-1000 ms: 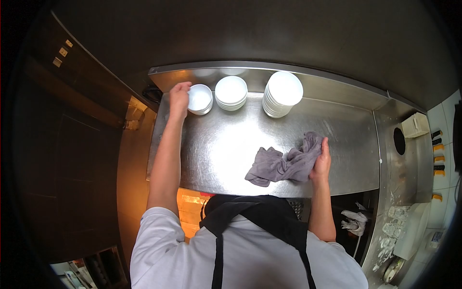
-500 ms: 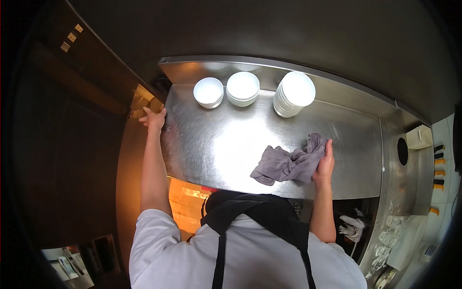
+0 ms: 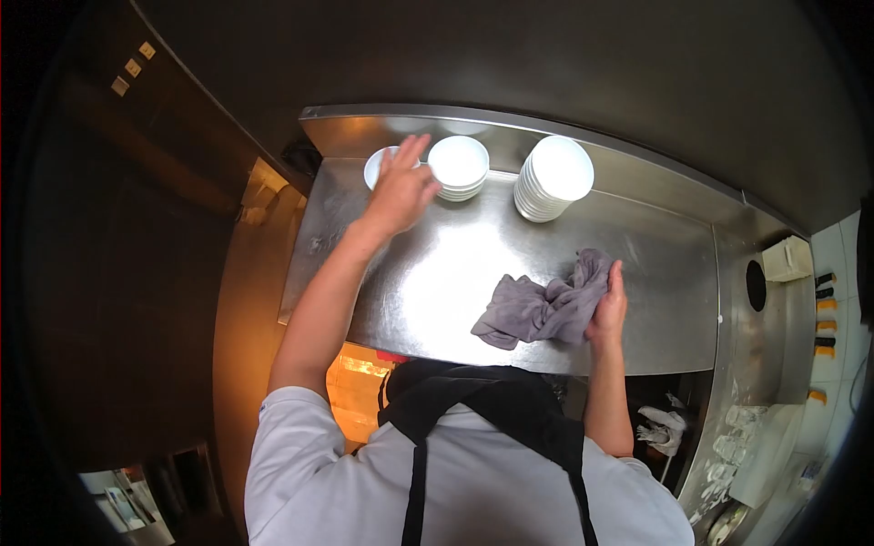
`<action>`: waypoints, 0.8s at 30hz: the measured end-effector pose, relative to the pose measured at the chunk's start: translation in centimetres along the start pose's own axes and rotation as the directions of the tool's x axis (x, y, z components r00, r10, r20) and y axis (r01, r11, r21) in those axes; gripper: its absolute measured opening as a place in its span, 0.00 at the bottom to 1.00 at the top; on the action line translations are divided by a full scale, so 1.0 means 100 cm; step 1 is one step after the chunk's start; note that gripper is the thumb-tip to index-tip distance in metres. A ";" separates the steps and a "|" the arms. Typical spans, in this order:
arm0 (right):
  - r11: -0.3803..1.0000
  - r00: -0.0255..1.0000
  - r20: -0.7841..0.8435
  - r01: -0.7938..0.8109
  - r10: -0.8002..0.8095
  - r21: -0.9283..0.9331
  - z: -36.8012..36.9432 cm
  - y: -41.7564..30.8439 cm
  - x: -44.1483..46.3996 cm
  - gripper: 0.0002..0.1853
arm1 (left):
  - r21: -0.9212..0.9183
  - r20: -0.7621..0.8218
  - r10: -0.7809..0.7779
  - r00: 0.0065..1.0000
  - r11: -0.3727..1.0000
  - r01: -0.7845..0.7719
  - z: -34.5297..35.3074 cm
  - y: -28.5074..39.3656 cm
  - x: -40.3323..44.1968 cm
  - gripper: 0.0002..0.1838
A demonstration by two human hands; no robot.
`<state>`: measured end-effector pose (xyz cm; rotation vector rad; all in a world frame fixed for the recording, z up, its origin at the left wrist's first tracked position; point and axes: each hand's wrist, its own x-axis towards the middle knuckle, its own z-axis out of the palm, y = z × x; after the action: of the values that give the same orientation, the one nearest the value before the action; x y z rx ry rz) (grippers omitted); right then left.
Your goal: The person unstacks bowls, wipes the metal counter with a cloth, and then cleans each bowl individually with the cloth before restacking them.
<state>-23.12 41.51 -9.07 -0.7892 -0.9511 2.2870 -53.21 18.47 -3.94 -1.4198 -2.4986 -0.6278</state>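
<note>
My left hand (image 3: 401, 193) is raised at the shortest stack of white bowls (image 3: 374, 167), fingers spread and slightly blurred; it covers much of that stack, and I cannot tell whether it touches the rim. Just right of my fingers is a second low stack of white bowls (image 3: 459, 164). A taller, slightly tilted stack of white bowls (image 3: 559, 173) stands further right. Against the steel counter (image 3: 437, 300), my right hand (image 3: 608, 309) grips one end of a crumpled grey-purple cloth (image 3: 537, 305), whose other end spreads to the left.
A raised steel ledge (image 3: 637, 159) runs along the counter's back. On the right are a side counter with a round dark hole (image 3: 757, 286), a white box (image 3: 787, 259) and several yellow-and-black handled tools (image 3: 826, 305). A white rag (image 3: 662, 429) hangs below.
My left hand has swung from the counter's left edge up and right to the bowls at the back. My right hand and the cloth have hardly moved.
</note>
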 end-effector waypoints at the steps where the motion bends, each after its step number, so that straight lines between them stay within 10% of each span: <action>1: 1.000 1.000 -0.002 0.004 -0.004 -0.002 -0.003 0.000 -0.001 0.33 | 0.012 0.062 0.026 0.998 1.000 -0.026 0.006 0.009 0.006 0.16; 4: 1.000 1.000 0.013 0.016 -0.016 0.008 -0.007 -0.002 -0.005 0.33 | 0.054 0.128 0.134 0.983 0.988 -0.142 0.022 0.026 0.019 0.11; 7: 0.999 0.999 -0.028 0.023 -0.022 0.033 -0.008 -0.009 -0.013 0.31 | 0.216 0.533 -0.074 0.843 0.975 -0.051 0.013 0.035 0.040 0.12; 16: 0.999 0.994 -0.105 0.026 -0.021 0.047 -0.013 -0.006 -0.018 0.33 | -0.108 0.001 -0.050 0.999 0.993 0.050 0.017 0.029 0.031 0.09; 24: 0.813 0.942 -0.040 0.264 -0.332 -0.520 0.027 0.038 -0.016 0.25 | -0.519 -0.194 -0.325 0.925 0.835 0.185 0.024 0.123 -0.025 0.12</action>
<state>-24.79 36.92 -9.87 -0.9071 -1.5313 1.7017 -41.37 23.14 -3.76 -1.0206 -2.4135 -1.4996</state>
